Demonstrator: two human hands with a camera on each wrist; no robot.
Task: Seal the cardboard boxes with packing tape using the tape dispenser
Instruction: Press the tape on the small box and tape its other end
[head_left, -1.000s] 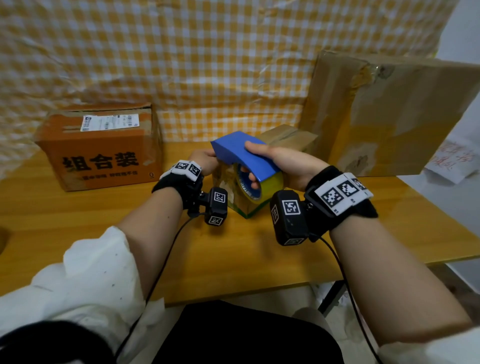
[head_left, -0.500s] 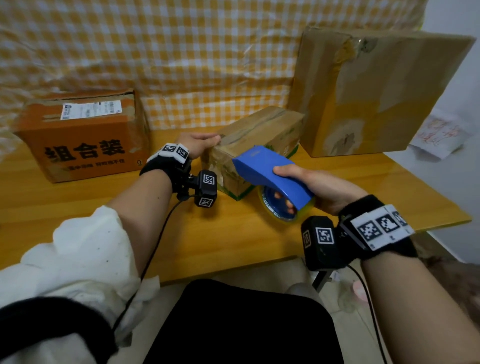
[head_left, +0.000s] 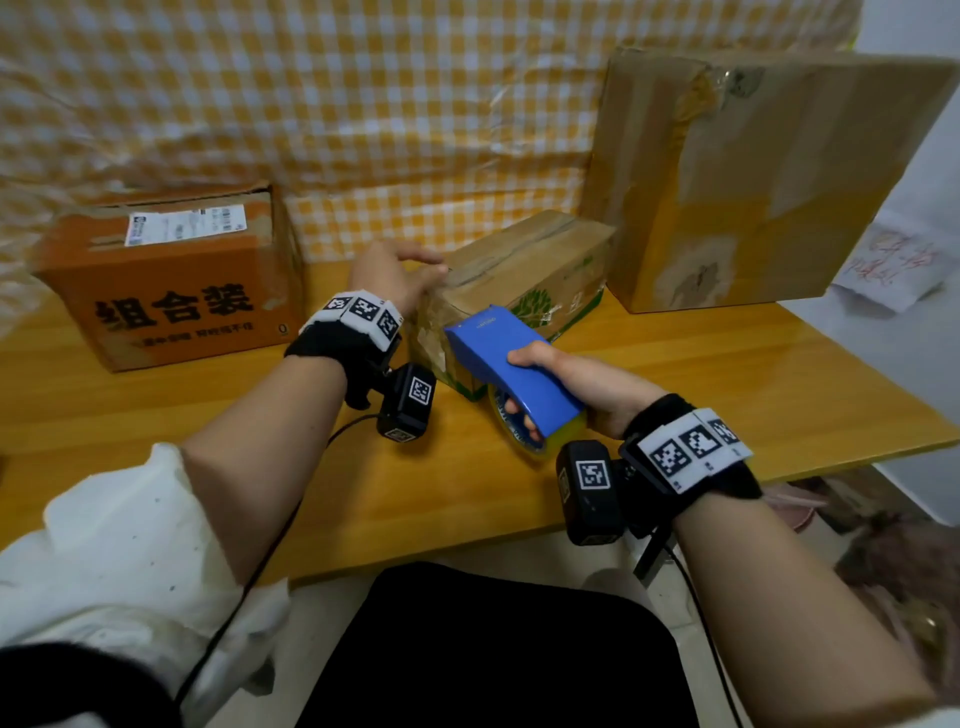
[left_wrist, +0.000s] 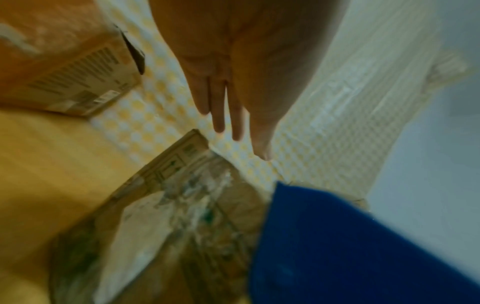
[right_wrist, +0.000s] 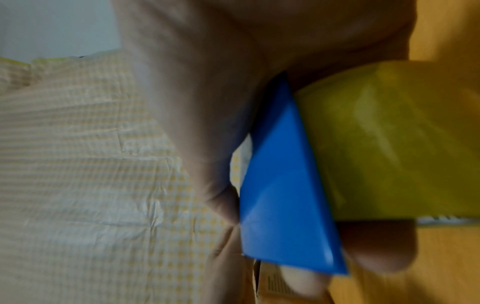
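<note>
dispenser (head_left: 511, 374) pulled back, r hand (head_left: 587, 387) gripping

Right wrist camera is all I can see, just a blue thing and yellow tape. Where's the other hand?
Observer: The left hand is at the small cardboard box's far left corner, fingers straight.
Operator: Is the blue thing on top of that box?
Observer: No. The right hand holds the tape dispenser in front of the box's near end, above the table.
Operator: Any more boxes?
Observer: Two: an orange box on the left and a big box on the right.
</note>
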